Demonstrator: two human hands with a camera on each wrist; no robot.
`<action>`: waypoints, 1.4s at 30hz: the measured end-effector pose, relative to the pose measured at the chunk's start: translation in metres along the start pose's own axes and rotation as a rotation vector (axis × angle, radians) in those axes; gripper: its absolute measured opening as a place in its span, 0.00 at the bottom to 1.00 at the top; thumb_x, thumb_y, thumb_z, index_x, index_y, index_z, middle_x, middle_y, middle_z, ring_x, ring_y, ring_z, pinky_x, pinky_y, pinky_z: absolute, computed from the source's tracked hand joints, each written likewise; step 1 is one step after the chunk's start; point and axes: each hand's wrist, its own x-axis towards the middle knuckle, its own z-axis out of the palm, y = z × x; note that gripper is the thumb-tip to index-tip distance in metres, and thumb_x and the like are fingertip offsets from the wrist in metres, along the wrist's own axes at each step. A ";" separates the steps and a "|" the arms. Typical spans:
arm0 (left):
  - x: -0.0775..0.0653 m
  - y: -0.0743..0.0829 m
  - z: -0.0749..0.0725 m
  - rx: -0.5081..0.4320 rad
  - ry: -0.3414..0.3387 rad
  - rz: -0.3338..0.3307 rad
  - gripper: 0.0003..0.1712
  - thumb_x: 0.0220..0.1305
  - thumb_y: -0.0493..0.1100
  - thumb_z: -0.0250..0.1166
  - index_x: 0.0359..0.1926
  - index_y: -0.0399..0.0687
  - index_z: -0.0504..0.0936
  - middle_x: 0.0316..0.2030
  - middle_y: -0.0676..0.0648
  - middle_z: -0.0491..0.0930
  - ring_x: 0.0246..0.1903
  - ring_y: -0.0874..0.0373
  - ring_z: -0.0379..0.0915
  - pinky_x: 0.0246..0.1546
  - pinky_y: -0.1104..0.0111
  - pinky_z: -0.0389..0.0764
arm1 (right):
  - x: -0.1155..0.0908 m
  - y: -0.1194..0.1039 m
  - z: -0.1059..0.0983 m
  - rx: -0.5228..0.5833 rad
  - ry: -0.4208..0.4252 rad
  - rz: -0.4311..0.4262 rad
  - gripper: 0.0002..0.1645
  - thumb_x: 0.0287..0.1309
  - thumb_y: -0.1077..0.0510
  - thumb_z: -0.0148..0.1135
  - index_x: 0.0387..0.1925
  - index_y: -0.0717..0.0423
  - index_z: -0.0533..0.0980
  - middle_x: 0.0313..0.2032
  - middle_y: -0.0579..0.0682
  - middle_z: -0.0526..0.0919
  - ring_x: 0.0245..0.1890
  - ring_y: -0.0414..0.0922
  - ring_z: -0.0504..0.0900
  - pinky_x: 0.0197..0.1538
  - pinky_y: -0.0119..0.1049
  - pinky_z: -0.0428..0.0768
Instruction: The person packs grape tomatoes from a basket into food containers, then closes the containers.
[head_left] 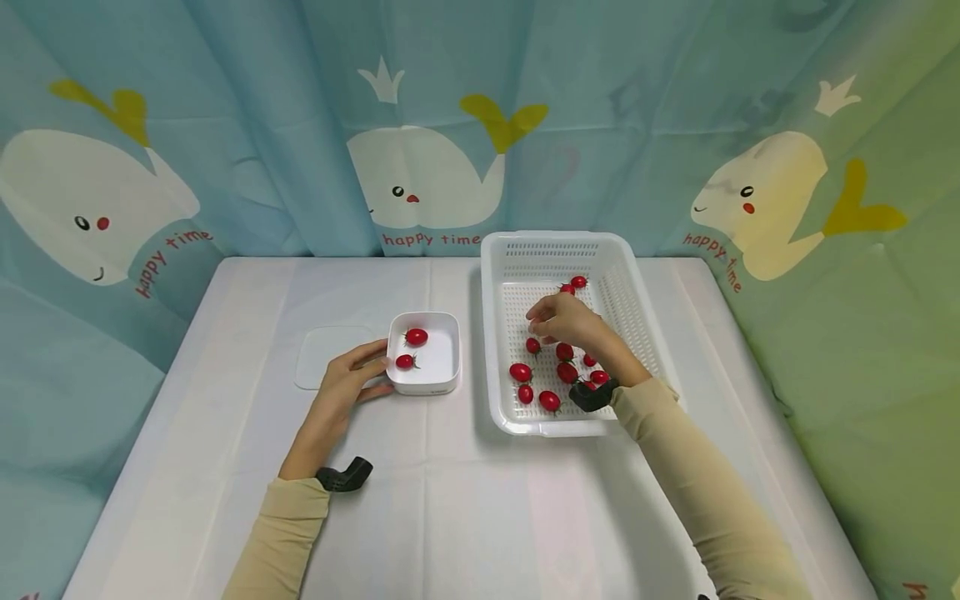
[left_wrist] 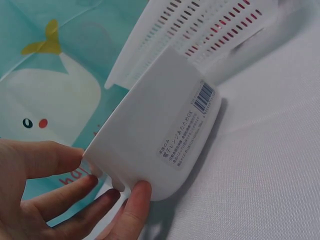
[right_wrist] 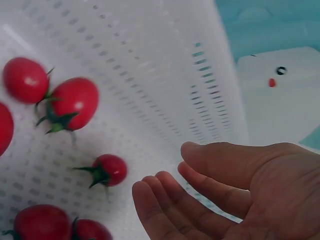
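A small white square container (head_left: 444, 354) stands on the table with two cherry tomatoes (head_left: 416, 337) inside. My left hand (head_left: 347, 381) touches its left side, fingertips resting against the outer wall and corner. The left wrist view shows a printed barcode label (left_wrist: 187, 130) on the container's front. Over the white perforated basket (head_left: 493, 350) hovers my right hand (head_left: 573, 323), thumb and fingers loosely bent and nothing between them. Several red cherry tomatoes (head_left: 550, 401) with green stems lie in the basket. One small tomato (right_wrist: 111, 170) sits near the right fingertips, apart from them.
A translucent square lid (head_left: 330, 354) lies on the white-covered table (head_left: 465, 508), left of the container and partly behind the left hand. Behind the table hangs a blue-green curtain (head_left: 300, 167) with whale prints. The basket's raised walls surround the tomatoes.
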 end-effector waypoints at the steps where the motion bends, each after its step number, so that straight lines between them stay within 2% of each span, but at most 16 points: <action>1: 0.000 0.000 0.000 -0.004 0.000 -0.002 0.31 0.78 0.39 0.59 0.77 0.40 0.67 0.75 0.36 0.66 0.53 0.63 0.79 0.52 0.67 0.90 | 0.001 0.001 0.001 -0.020 0.001 0.010 0.20 0.68 0.61 0.65 0.58 0.67 0.79 0.48 0.62 0.84 0.43 0.55 0.88 0.55 0.48 0.90; 7: 0.001 0.000 0.001 -0.006 0.009 -0.009 0.30 0.77 0.38 0.59 0.77 0.41 0.67 0.75 0.36 0.66 0.55 0.59 0.78 0.52 0.68 0.90 | 0.006 0.006 0.009 -0.112 0.002 0.039 0.18 0.65 0.60 0.68 0.54 0.64 0.81 0.47 0.62 0.86 0.38 0.52 0.84 0.48 0.44 0.89; 16: -0.001 0.002 0.002 -0.010 0.011 -0.010 0.31 0.77 0.40 0.60 0.77 0.41 0.67 0.76 0.37 0.66 0.61 0.53 0.76 0.52 0.68 0.90 | 0.014 0.010 0.012 -0.143 -0.030 0.015 0.15 0.64 0.62 0.68 0.49 0.67 0.82 0.47 0.64 0.88 0.36 0.50 0.86 0.43 0.38 0.88; 25: -0.001 0.004 0.002 -0.016 0.003 -0.010 0.31 0.78 0.38 0.58 0.78 0.40 0.65 0.77 0.36 0.64 0.67 0.46 0.71 0.52 0.69 0.90 | 0.016 0.011 0.014 -0.123 -0.048 0.053 0.13 0.64 0.62 0.69 0.48 0.65 0.81 0.46 0.63 0.87 0.37 0.50 0.86 0.45 0.38 0.89; 36: -0.002 0.003 0.000 -0.007 0.004 0.001 0.30 0.78 0.39 0.59 0.77 0.40 0.67 0.76 0.37 0.66 0.59 0.54 0.78 0.52 0.69 0.90 | 0.016 0.013 0.014 -0.074 -0.061 0.051 0.08 0.64 0.63 0.70 0.42 0.64 0.83 0.36 0.55 0.87 0.35 0.46 0.84 0.41 0.33 0.86; 39: -0.002 0.003 0.000 -0.008 0.000 0.003 0.30 0.78 0.39 0.58 0.77 0.40 0.67 0.76 0.37 0.66 0.60 0.52 0.77 0.52 0.69 0.90 | 0.016 0.014 0.013 -0.044 -0.069 0.051 0.08 0.65 0.63 0.69 0.43 0.64 0.83 0.36 0.55 0.87 0.34 0.45 0.84 0.41 0.32 0.87; 42: -0.003 0.003 0.000 -0.003 -0.008 0.009 0.30 0.78 0.39 0.58 0.77 0.40 0.66 0.76 0.37 0.65 0.63 0.48 0.75 0.53 0.69 0.90 | 0.014 0.014 0.010 -0.009 -0.086 0.051 0.11 0.66 0.62 0.68 0.46 0.65 0.84 0.40 0.57 0.88 0.35 0.44 0.85 0.44 0.33 0.90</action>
